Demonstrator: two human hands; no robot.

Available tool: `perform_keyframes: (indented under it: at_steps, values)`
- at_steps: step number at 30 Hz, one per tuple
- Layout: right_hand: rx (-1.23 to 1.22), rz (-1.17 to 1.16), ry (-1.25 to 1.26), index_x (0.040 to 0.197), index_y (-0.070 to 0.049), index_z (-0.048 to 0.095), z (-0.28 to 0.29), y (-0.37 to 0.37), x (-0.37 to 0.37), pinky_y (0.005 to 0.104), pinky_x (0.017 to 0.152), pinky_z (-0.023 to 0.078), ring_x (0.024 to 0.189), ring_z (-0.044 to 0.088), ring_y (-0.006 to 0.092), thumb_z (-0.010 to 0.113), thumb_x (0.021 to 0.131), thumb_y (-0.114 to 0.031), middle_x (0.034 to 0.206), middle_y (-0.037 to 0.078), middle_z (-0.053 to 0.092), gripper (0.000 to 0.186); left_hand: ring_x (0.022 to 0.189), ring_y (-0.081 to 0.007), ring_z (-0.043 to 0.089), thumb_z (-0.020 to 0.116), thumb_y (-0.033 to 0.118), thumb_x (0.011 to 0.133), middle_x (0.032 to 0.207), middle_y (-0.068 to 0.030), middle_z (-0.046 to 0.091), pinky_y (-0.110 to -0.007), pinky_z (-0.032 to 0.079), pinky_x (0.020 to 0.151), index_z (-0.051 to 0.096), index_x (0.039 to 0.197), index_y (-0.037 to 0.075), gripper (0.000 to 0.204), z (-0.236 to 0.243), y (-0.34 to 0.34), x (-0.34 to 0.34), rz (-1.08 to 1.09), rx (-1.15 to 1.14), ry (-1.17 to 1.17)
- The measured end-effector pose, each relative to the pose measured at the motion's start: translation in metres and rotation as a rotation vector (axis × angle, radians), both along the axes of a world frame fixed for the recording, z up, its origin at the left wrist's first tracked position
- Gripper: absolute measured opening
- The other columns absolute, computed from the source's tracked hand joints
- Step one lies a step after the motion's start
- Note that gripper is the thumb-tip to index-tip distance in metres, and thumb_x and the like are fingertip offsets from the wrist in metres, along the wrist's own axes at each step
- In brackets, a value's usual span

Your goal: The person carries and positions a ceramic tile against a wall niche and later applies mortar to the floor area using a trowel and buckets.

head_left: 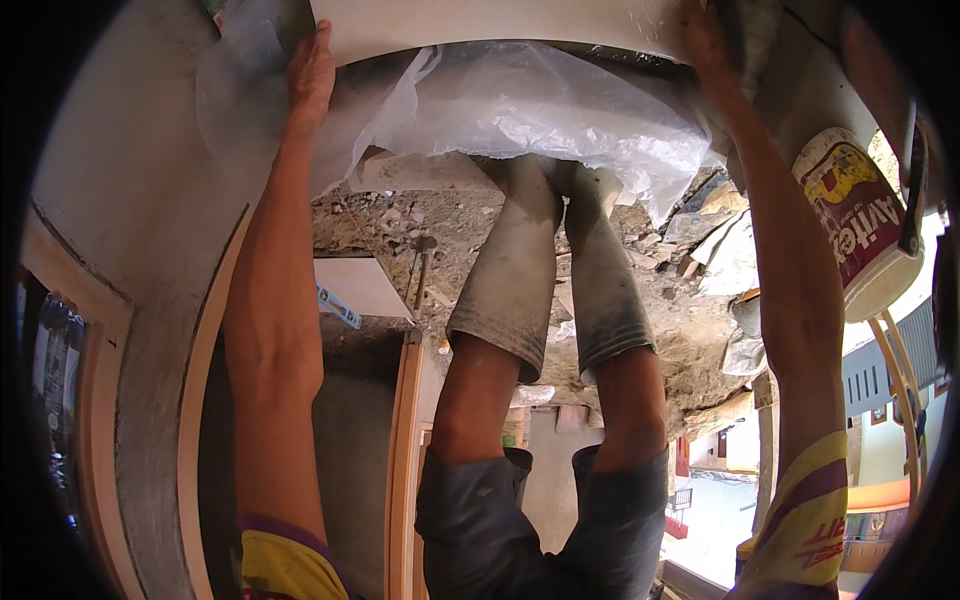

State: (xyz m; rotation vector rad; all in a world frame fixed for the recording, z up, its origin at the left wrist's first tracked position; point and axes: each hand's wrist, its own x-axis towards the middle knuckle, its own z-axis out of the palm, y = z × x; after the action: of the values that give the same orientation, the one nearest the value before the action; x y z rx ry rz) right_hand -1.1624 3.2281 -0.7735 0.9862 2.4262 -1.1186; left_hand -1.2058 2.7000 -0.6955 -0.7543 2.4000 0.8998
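Observation:
At the top of the view a large pale tile spans between my two hands, its far side cut off by the frame. My left hand grips its left edge, the thumb along the side. On the right edge is my right hand, partly in shadow and cropped, its fingers curled at the tile. Crumpled clear plastic sheeting hangs just below the tile, between my forearms.
My boots stand on rubble-strewn ground. Left of them are a hammer, a pale panel and a blue spirit level. A maroon-and-white bucket is beside my right forearm; a wooden frame rises left of my legs.

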Motion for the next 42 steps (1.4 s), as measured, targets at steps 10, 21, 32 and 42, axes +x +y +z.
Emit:
perform_keyframes:
  at_steps: [10, 21, 32, 42]
  values:
    - [0.067, 0.114, -0.122, 0.141, 0.01, 0.051, 0.071, -0.008, -0.017, 0.0428, 0.116, 0.035, 0.139, 0.047, 0.0416, 0.043, 0.101, -0.063, 0.142, 0.032, 0.055, 0.084, 0.121, -0.0243, 0.057, 0.056, 0.062, 0.095, 0.132, -0.013, 0.064, -0.033, 0.04, 0.104, 0.057, 0.14, -0.003, 0.08, 0.019, -0.009, -0.054, 0.098, 0.037, -0.052]
    - [-0.197, 0.104, -0.133, 0.135, 0.002, 0.06, 0.106, 0.002, -0.024, 0.0348, 0.087, 0.05, 0.108, 0.063, 0.0236, 0.057, 0.1, -0.053, 0.129, 0.02, 0.066, 0.065, 0.105, -0.0204, 0.062, 0.051, 0.068, 0.097, 0.119, -0.0137, 0.069, -0.031, 0.046, 0.095, 0.065, 0.13, -0.005, 0.081, 0.054, 0.016, -0.074, -0.03, 0.069, 0.112]
    - [-0.005, 0.172, -0.098, 0.113, 0.005, 0.068, 0.213, 0.014, -0.045, 0.0428, 0.085, 0.05, 0.092, 0.066, 0.033, 0.05, 0.092, -0.077, 0.096, 0.023, 0.07, 0.086, 0.093, -0.0194, 0.065, 0.053, 0.069, 0.096, 0.102, -0.014, 0.072, -0.032, 0.049, 0.088, 0.072, 0.115, -0.007, 0.08, 0.147, 0.021, -0.082, -0.084, 0.027, -0.04]
    - [-0.191, 0.078, -0.241, 0.116, 0.007, 0.065, 0.346, 0.007, 0.049, 0.048, 0.089, 0.049, 0.1, 0.066, 0.0428, 0.052, 0.101, -0.058, 0.102, 0.032, 0.068, 0.068, 0.079, -0.0198, 0.06, 0.053, 0.062, 0.1, 0.084, -0.0118, 0.068, -0.034, 0.049, 0.079, 0.07, 0.099, -0.009, 0.072, 0.298, 0.033, -0.014, -0.068, 0.089, -0.227]
